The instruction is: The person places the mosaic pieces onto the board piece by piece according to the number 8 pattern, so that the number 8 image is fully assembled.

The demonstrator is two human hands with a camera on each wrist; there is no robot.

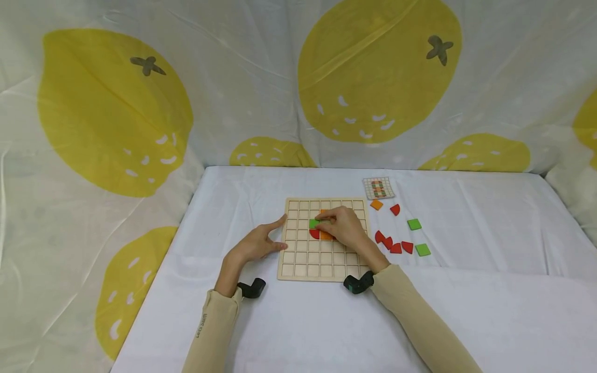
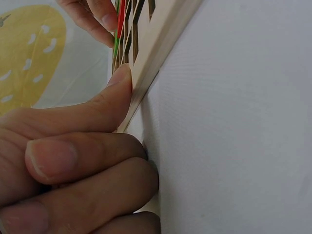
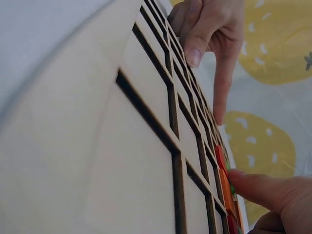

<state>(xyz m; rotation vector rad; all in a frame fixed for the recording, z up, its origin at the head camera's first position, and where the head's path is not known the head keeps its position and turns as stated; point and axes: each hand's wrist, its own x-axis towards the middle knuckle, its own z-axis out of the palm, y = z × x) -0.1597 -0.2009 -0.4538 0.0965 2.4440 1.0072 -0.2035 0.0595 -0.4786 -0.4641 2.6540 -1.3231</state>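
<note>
A square wooden grid board (image 1: 300, 257) lies on the white-covered table. My left hand (image 1: 254, 243) rests at its left edge, thumb and index finger spread and touching the rim; in the left wrist view the other fingers are curled beneath the thumb (image 2: 114, 95). My right hand (image 1: 344, 226) is over the board's middle, its thumb and index finger pinching a green square tile (image 1: 313, 224) at a cell. Below that sits a red quarter-round tile (image 1: 314, 234), beside an orange tile (image 1: 325, 235). The right hand hides part of the pieces there.
Right of the board lie several red quarter-round tiles (image 1: 395, 248), a green square (image 1: 414, 224), another green square (image 1: 423, 249) and an orange square (image 1: 376, 204). A pattern card (image 1: 378, 188) lies behind them. Lemon-print cloth (image 1: 261, 77) hangs at the back and left.
</note>
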